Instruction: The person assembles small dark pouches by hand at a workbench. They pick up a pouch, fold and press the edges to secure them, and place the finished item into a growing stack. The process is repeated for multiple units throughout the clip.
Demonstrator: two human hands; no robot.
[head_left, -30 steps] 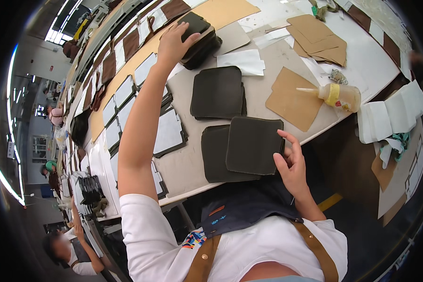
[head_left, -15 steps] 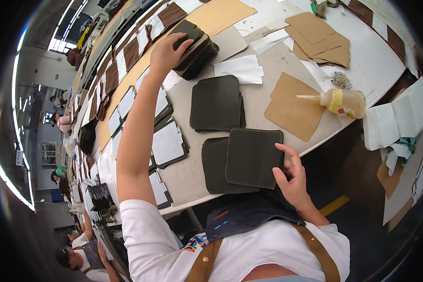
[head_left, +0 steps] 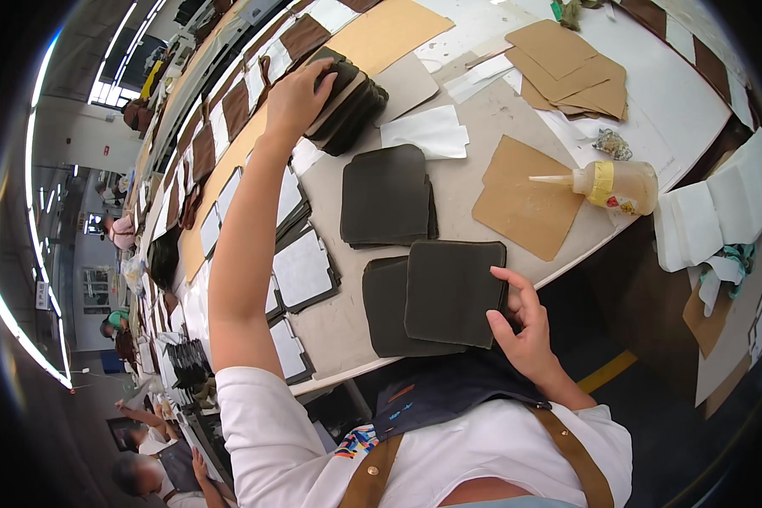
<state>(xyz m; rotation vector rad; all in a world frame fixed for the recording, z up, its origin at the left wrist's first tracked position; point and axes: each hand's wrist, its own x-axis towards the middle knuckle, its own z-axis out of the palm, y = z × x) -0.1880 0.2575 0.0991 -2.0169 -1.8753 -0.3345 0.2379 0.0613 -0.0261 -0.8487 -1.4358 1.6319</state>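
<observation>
My left hand (head_left: 299, 100) reaches to the tall stack of dark panels (head_left: 351, 110) at the far left of centre. Its fingers are closed on the upper panels' edge, the fingertips partly hidden. Near the table's front edge my right hand (head_left: 527, 326) grips the right side of a dark square panel (head_left: 455, 292), thumb and index fingertip on its face; the other fingers are tucked at its edge. That panel overlaps a dark stack (head_left: 383, 309) to its left. Farther back lies another short stack of dark panels (head_left: 385, 193), touched by neither hand.
White-faced dark pieces (head_left: 305, 269) lie in rows beyond my left forearm. At right are a tan card (head_left: 516, 203), a glue bottle (head_left: 611, 186) lying on its side and a pile of tan cards (head_left: 567, 72). A white piece (head_left: 427, 135) lies by the tall stack. Co-workers sit far left.
The view has shifted slightly. My left hand has curled more over the tall stack's upper edge. My right hand stays at the near panel's right side.
</observation>
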